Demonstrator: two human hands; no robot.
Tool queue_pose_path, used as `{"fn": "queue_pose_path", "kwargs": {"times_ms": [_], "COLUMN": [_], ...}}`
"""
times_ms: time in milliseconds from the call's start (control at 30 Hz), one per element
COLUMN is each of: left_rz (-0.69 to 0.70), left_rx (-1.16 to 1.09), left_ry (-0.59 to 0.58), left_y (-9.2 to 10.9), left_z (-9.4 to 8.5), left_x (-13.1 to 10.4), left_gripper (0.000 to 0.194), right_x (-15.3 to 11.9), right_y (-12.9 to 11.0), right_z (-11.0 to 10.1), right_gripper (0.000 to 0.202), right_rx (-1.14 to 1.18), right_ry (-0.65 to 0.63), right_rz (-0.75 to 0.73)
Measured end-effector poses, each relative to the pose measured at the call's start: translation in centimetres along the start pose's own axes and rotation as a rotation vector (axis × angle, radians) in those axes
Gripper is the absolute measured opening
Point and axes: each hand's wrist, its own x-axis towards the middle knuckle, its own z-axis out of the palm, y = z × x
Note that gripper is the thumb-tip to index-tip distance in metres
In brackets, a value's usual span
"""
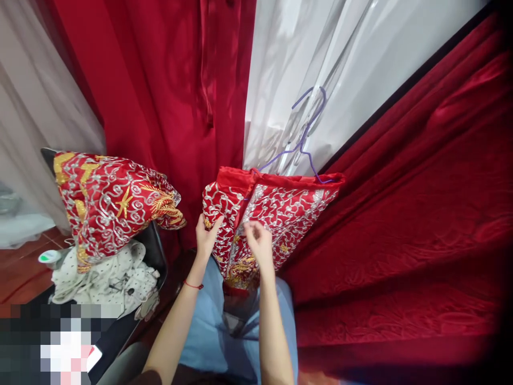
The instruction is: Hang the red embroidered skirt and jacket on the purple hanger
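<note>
Red embroidered garment (288,206), a purple hanger (301,143) partly inside its top, is before the person's lap; the left hand (206,237) grasps its side, the right hand (261,241) has fingertips pinched at its front, hold unclear.

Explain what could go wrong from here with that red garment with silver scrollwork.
The red garment with silver scroll embroidery might slip off the thin purple hanger if the left hand, holding its side edge, pulls too hard. The right hand, fingers curled close to the silver trim, might snag its stitching. The second red cloth with silver and gold embroidery, draped over the black chair, could slide off if bumped.
</note>
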Motion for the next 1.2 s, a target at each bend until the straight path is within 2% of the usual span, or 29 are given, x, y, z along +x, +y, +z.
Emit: {"fn": "queue_pose_path", "kwargs": {"times_ms": [67,133,233,333,400,467,533,567,667,733,833,900,1000,1200], "left_rz": [-0.015,-0.018,-0.007,0.053,0.141,0.253,0.332,0.353,0.379,0.371,0.313,0.286,0.275,0.281], "left_rx": [0.012,0.026,0.073,0.215,0.33,0.444,0.54,0.571,0.581,0.568,0.62,0.668,0.716,0.736], "left_ry": [0.038,0.06,0.066,-0.023,-0.047,0.05,0.15,0.125,-0.14,-0.215,-0.174,-0.194,-0.229,-0.212], "left_y": [-0.3,-0.1,0.1,-0.3,-1.0,-1.7,-2.4,-2.7,-2.8,-2.5,-1.7,-1.3,-1.2,-1.5], "left_z": [0.6,0.9,0.7,-0.6,-1.9,-3.0,-3.7,-3.7,-2.8,-1.8,-0.4,0.1,0.3,0.3], "left_x": [-0.2,-0.3,-0.5,-1.3,-2.4,-3.8,-5.4,-6.1,-7.4,-7.4,-6.4,-5.7,-5.1,-5.1], "left_gripper": [0.039,0.04,0.043,0.049,0.055,0.06,0.053,0.045,0.022,0.017,0.01,0.009,0.01,0.019], "right_x": [-0.8,-1.2,-1.2,-1.2,-1.2,-1.4,-1.6,-1.7,-2.1,-2.5,-3.0,-3.1,-2.9,-1.9], "right_y": [2.5,3.6,3.6,3.3,3.3,3.3,3.2,3.0,2.4,2.0,1.9,1.9,1.9,1.3], "right_z": [2.3,4.2,5.9,6.6,6.8,6.7,6.4,6.2,5.4,4.9,4.2,4.0,4.2,5.3], "right_gripper": [0.028,0.031,0.03,0.023,0.019,0.023,0.029,0.031,0.03,0.03,0.032,0.035,0.035,0.032], "right_rx": [-0.032,-0.072,-0.122,-0.133,-0.091,-0.02,0.057,0.093,0.194,0.254,0.323,0.365,0.433,0.525], "right_ry": [-0.007,0.027,0.111,0.14,0.13,0.09,0.038,0.02,-0.012,-0.036,-0.07,-0.087,-0.101,-0.072], "right_rz": [0.098,0.166,0.202,0.184,0.189,0.222,0.258,0.271,0.293,0.312,0.326,0.341,0.372,0.374]}}
